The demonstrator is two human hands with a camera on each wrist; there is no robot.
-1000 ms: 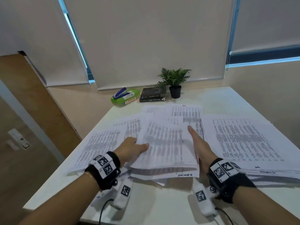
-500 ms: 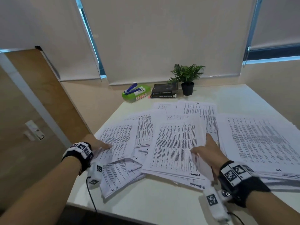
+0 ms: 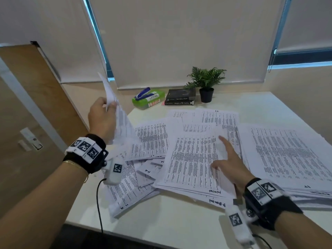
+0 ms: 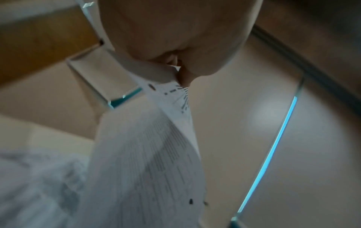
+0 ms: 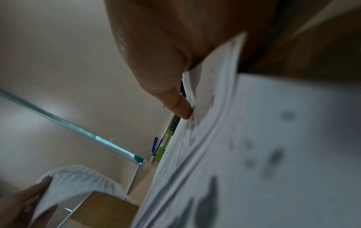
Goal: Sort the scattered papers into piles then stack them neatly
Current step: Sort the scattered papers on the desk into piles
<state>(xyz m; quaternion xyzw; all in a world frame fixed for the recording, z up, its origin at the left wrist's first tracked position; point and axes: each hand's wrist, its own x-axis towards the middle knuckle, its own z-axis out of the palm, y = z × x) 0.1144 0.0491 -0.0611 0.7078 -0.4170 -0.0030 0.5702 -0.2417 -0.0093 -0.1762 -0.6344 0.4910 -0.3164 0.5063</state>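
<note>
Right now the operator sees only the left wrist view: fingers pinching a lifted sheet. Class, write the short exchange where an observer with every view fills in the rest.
Operator: Beyond my lifted sheet, what is the right hand doing?
Observer: It rests on the middle pile, forefinger stretched out.
Operator: What stands at the table far edge?
Observer: A potted plant, beside stacked books.
</note>
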